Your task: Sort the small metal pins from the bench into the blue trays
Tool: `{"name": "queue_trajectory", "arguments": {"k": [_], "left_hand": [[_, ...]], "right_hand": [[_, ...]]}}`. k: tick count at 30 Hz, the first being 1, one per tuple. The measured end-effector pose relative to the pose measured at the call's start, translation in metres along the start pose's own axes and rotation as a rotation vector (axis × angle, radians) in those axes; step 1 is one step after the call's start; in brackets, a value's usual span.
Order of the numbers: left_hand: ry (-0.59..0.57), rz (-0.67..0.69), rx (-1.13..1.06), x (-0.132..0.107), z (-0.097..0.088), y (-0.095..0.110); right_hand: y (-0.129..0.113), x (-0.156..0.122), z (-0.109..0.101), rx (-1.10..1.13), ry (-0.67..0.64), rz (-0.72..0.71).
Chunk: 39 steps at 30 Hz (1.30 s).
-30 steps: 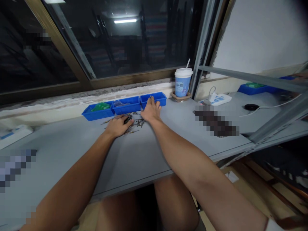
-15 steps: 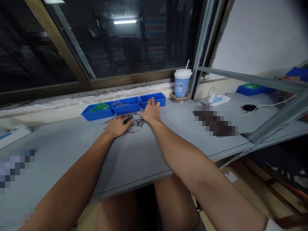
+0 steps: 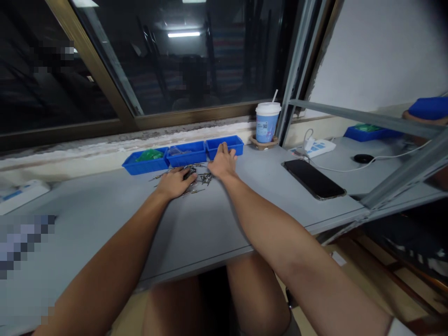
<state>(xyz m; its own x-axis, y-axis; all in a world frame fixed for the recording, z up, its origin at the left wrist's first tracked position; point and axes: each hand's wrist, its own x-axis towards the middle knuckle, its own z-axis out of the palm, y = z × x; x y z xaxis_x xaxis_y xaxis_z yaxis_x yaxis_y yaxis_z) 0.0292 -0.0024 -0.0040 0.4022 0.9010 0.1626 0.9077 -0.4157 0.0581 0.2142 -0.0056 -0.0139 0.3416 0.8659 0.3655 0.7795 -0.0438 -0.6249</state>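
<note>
My left hand [image 3: 174, 182] lies on a small pile of thin metal pieces [image 3: 206, 178], its thumb apart from the fingers. Some pieces look like long slim pins or bits; their exact kind is too small to make out. My right hand [image 3: 224, 162] reaches to the front of the right blue bin [image 3: 239, 148], fingers stretched over its near rim. No held piece shows in either hand. The middle blue bin [image 3: 196, 157] contains something clear, perhaps a plastic bag. A green bag [image 3: 150, 155] lies in the left blue bin [image 3: 131, 167].
A lidded blue cup [image 3: 267, 123] with a straw stands on a cardboard holder beside the metal frame. A black phone [image 3: 314, 178] lies to the right. Behind the frame are a white power strip [image 3: 320, 147] and another person's hand near a blue bin [image 3: 427, 108].
The whole view has shifted slightly. My hands keep nearly the same places, at the pile and the right bin. At far right, more of the other person's hand shows by the blue bin.
</note>
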Motion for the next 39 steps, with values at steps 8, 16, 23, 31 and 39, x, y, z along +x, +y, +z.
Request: {"name": "queue_trajectory", "arguments": {"k": [8,16,23,31,39], "left_hand": [[0.166,-0.082,-0.106,0.002,-0.007,-0.013],[0.258,-0.166,-0.135,0.001,-0.011,-0.030],[0.280,-0.199,-0.165,-0.002,-0.010,-0.025],[0.440,0.016,-0.483,-0.002,-0.010,-0.023],[0.413,0.064,-0.487,-0.003,-0.012,-0.012]], "right_hand": [[0.011,0.007,0.002,0.215,0.061,0.011],[0.008,0.006,0.001,0.414,0.002,-0.167],[-0.012,0.003,0.015,0.476,-0.133,-0.221],[-0.039,-0.008,0.000,0.630,-0.293,-0.190],[-0.043,-0.027,-0.007,0.651,-0.425,-0.145]]}}
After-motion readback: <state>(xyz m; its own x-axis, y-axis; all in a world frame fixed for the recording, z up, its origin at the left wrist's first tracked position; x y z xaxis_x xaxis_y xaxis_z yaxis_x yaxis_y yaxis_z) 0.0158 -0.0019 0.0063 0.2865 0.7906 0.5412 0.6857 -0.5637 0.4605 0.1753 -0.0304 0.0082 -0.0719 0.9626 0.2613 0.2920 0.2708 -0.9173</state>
